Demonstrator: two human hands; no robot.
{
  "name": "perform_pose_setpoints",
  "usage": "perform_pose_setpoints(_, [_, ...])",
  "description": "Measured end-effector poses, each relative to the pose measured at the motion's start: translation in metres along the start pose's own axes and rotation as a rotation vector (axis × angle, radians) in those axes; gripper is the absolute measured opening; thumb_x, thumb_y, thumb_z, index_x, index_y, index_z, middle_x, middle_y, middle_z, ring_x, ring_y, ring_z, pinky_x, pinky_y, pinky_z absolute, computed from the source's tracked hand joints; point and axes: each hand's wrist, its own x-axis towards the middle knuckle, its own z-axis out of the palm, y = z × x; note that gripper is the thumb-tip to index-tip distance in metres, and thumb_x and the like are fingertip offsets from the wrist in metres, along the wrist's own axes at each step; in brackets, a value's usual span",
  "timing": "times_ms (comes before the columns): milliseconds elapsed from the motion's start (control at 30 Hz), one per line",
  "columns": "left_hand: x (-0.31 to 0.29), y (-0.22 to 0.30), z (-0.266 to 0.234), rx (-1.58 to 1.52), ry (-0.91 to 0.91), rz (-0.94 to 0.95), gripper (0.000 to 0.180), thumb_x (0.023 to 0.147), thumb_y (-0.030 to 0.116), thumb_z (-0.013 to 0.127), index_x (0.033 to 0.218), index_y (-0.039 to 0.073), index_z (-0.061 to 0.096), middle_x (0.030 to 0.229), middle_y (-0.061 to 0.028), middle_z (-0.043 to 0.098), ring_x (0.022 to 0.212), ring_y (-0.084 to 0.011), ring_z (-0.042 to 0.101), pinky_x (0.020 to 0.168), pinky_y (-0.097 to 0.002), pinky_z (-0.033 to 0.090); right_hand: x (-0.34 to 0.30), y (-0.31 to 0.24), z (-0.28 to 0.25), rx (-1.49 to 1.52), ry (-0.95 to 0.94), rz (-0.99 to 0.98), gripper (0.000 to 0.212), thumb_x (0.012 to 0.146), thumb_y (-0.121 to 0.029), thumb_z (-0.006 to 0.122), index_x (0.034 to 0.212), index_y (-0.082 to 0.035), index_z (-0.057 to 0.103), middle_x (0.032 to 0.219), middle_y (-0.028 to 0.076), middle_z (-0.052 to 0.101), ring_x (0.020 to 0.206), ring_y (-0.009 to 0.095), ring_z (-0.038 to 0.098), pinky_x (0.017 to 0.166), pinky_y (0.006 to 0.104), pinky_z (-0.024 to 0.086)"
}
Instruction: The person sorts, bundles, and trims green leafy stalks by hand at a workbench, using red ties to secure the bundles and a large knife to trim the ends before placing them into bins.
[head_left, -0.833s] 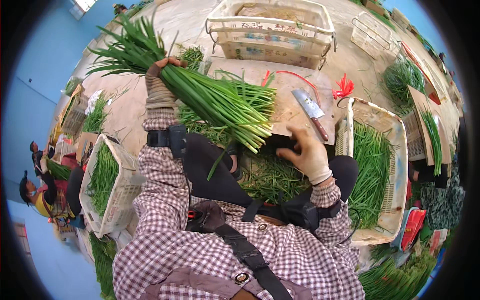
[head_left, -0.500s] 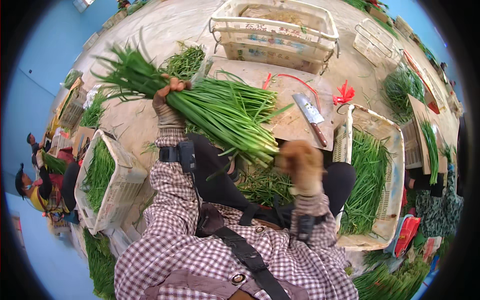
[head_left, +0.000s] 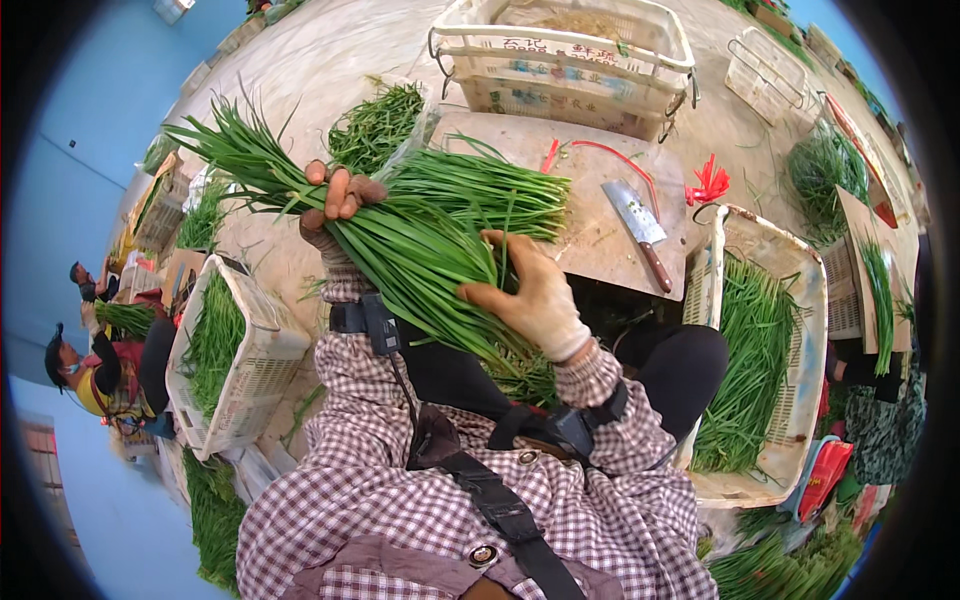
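Note:
My left hand (head_left: 335,205), in a soiled glove with bare fingertips, is closed round a long bunch of green chives (head_left: 405,265). Its leafy tips fan out to the upper left, and the other end slants down above my lap. My right hand (head_left: 540,300), in a pale glove, lies against the lower part of that bunch with thumb and fingers spread apart. Just beyond, another heap of chives (head_left: 480,190) rests on a board (head_left: 590,245). A knife (head_left: 635,220) with a brown handle lies on the board's right side, beside a red strip (head_left: 620,160).
Stacked white crates (head_left: 570,100) stand behind the board. A crate (head_left: 735,495) of chives is at my right, another (head_left: 255,345) at my left. A red tie bundle (head_left: 710,182) lies near the right crate. Co-workers (head_left: 90,365) sit at the far left.
My right hand has moved up and left from the bunch's lower end to its side, its fingers now spread. The bunch's lower end has swung down towards my lap; my left hand keeps its hold.

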Motion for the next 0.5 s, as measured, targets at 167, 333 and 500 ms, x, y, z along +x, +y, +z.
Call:
perform_pose_setpoints(167, [0.005,-0.014,0.006,0.086,0.106,-0.036,0.030,0.076,0.005,0.060,0.102,0.010,0.048,0.077,0.0020,0.052,0.083,-0.0139,0.055,0.094,-0.0298,0.039,-0.004,0.034,0.020,0.660,0.141,0.065,0.020,0.080,-0.008,0.064,0.097,-0.001,0.058,0.083,0.004,0.058,0.076,0.014,0.057,0.070,0.0245,0.044])
perform_pose_setpoints(333, [0.001,-0.027,0.002,0.054,0.311,0.057,0.029,0.072,0.002,0.061,0.098,0.009,0.052,0.076,0.0011,0.054,0.086,-0.0161,0.055,0.093,-0.0295,0.041,-0.017,0.031,0.006,1.291,0.278,0.274,0.008,0.091,-0.011,0.053,0.096,-0.005,0.055,0.077,0.000,0.055,0.067,0.009,0.051,0.063,0.0236,0.043])
perform_pose_setpoints(500, [-0.005,-0.017,-0.014,0.011,0.328,-0.046,0.029,0.070,0.000,0.062,0.097,0.007,0.054,0.073,0.0002,0.054,0.085,-0.0179,0.055,0.087,-0.0276,0.046,-0.038,0.045,-0.008,1.378,0.205,0.398,0.007,0.094,-0.012,0.047,0.097,-0.006,0.049,0.073,-0.005,0.041,0.056,0.005,0.032,0.050,0.0204,0.030])
